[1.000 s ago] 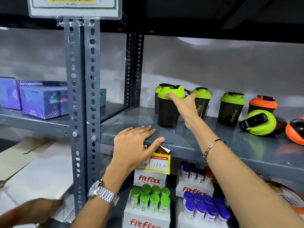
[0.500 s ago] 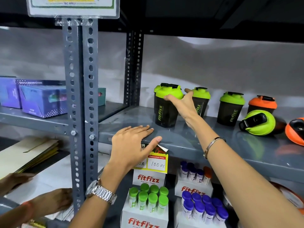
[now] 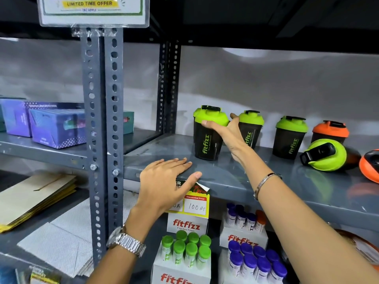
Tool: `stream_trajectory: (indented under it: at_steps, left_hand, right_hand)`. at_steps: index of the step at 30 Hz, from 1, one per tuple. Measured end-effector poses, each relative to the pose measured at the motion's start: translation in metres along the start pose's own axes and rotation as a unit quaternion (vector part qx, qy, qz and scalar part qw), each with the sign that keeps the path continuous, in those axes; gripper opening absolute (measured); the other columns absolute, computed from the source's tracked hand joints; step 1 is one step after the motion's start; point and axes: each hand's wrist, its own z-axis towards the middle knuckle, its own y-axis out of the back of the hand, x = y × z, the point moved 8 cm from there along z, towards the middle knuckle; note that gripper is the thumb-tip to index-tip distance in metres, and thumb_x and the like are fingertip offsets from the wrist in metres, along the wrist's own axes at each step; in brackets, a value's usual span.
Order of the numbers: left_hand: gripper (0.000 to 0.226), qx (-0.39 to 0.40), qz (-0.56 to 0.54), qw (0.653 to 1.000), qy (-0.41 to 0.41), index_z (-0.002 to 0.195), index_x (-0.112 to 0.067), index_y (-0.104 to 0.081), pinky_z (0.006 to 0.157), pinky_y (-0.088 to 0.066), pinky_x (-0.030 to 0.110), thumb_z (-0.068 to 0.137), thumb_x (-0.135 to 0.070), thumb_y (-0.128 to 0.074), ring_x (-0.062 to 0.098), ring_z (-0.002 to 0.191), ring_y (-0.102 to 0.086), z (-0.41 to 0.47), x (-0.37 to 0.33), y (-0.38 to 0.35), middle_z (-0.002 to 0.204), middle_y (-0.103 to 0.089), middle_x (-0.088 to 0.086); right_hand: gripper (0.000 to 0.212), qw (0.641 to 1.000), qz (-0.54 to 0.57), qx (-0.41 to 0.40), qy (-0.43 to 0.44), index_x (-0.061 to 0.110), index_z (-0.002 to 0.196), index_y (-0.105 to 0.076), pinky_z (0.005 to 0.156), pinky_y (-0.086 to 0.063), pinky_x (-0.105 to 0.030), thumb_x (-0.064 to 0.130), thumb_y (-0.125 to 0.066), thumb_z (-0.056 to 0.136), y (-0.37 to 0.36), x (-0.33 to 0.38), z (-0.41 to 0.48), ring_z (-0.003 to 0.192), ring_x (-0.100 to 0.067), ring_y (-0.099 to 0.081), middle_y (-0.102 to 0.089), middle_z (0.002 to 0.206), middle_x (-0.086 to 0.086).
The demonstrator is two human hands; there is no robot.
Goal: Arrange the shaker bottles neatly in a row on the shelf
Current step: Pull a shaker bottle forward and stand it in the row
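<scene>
My right hand [image 3: 227, 133] grips a dark shaker bottle with a green lid [image 3: 207, 134], upright on the grey shelf [image 3: 235, 181]; a second green-lidded bottle stands close behind it. To the right stand two more green-lidded shakers [image 3: 251, 128] [image 3: 289, 137] and an orange-lidded one [image 3: 329, 131]. A green-lidded shaker [image 3: 326, 154] and an orange one [image 3: 370, 163] lie on their sides at the right. My left hand [image 3: 166, 181] rests flat on the shelf's front edge, fingers spread, holding nothing.
Perforated grey uprights [image 3: 102, 130] bound the bay on the left. Purple boxes [image 3: 47, 124] sit on the neighbouring shelf. Below are boxes of green-capped [image 3: 186, 251] and purple-capped tubes [image 3: 256, 261], a price tag [image 3: 194, 204], and flat cardboard [image 3: 34, 197].
My right hand has turned the held shaker so its logo faces front and its fingers now sit lower on the lid. The other person's hands at lower left are gone from view.
</scene>
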Motion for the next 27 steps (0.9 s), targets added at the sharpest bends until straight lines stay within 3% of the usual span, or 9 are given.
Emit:
stream_trajectory:
  at_steps: [2,5,9,14,21,25,27]
  left_hand:
    - [0.054,-0.001,0.0,1.0,-0.001,0.101,-0.027,-0.071,0.094,-0.041,0.03,0.083,-0.062,-0.034,0.007,0.106,-0.06,-0.0002,0.0,-0.0001,0.107,-0.07,-0.007]
    - [0.053,-0.002,-0.002,1.0,-0.001,0.1,-0.026,-0.071,0.093,-0.042,0.031,0.083,-0.062,-0.036,0.007,0.106,-0.061,-0.0001,0.0001,-0.0003,0.106,-0.071,-0.007]
    - [0.052,-0.002,-0.001,1.0,0.001,0.099,-0.026,-0.071,0.093,-0.043,0.031,0.083,-0.062,-0.036,0.007,0.105,-0.061,0.0002,0.0005,-0.0006,0.105,-0.071,-0.006]
    - [0.053,0.005,-0.003,1.0,0.001,0.1,-0.027,-0.071,0.093,-0.043,0.032,0.083,-0.062,-0.035,0.007,0.105,-0.061,-0.0002,0.0,-0.0007,0.106,-0.071,-0.006]
    - [0.054,0.008,0.001,1.0,0.001,0.1,-0.026,-0.071,0.092,-0.043,0.032,0.083,-0.062,-0.035,0.008,0.105,-0.061,-0.0003,-0.0012,0.0007,0.106,-0.071,-0.006]
    - [0.053,0.007,0.001,1.0,0.004,0.1,-0.026,-0.071,0.092,-0.043,0.031,0.083,-0.061,-0.036,0.008,0.105,-0.061,-0.001,-0.0005,0.0017,0.105,-0.071,-0.006]
    - [0.053,0.009,0.005,1.0,0.004,0.1,-0.026,-0.071,0.092,-0.043,0.031,0.083,-0.061,-0.036,0.008,0.105,-0.061,-0.0009,-0.0004,0.003,0.105,-0.071,-0.006]
  right_hand:
    - [0.111,1.0,-0.008,-0.01,0.0,0.011,0.142,-0.014,0.084,-0.033,-0.02,0.041,-0.081,0.057,0.0002,-0.0018,0.0007,0.106,-0.012,-0.045,-0.042,0.119,0.003]
    - [0.104,1.0,-0.009,-0.014,-0.001,0.012,0.139,-0.017,0.069,-0.033,-0.013,0.037,-0.08,0.061,0.001,-0.0024,0.0015,0.093,-0.006,-0.049,-0.045,0.101,0.012]
    - [0.109,1.0,-0.002,-0.003,-0.002,0.012,0.143,-0.011,0.075,-0.031,-0.019,0.038,-0.074,0.058,-0.0023,-0.0031,0.0013,0.099,-0.013,-0.046,-0.041,0.095,0.018]
    - [0.109,1.0,0.003,-0.003,-0.009,0.011,0.143,-0.012,0.084,-0.033,-0.025,0.038,-0.072,0.056,-0.0033,-0.0041,0.0008,0.106,-0.017,-0.049,-0.048,0.113,0.0]
    - [0.103,1.0,0.008,-0.002,-0.005,0.009,0.143,-0.012,0.085,-0.033,-0.026,0.035,-0.073,0.063,-0.0036,-0.0045,-0.001,0.106,-0.017,-0.049,-0.049,0.111,0.0]
    - [0.095,1.0,0.013,-0.007,0.001,0.008,0.142,-0.014,0.081,-0.031,-0.02,0.029,-0.073,0.071,-0.0041,-0.0055,0.0,0.098,-0.01,-0.047,-0.045,0.097,0.016]
    - [0.098,1.0,0.017,-0.002,0.001,0.009,0.144,-0.011,0.087,-0.03,-0.023,0.031,-0.073,0.071,-0.0051,-0.006,-0.001,0.106,-0.013,-0.044,-0.047,0.111,0.011]
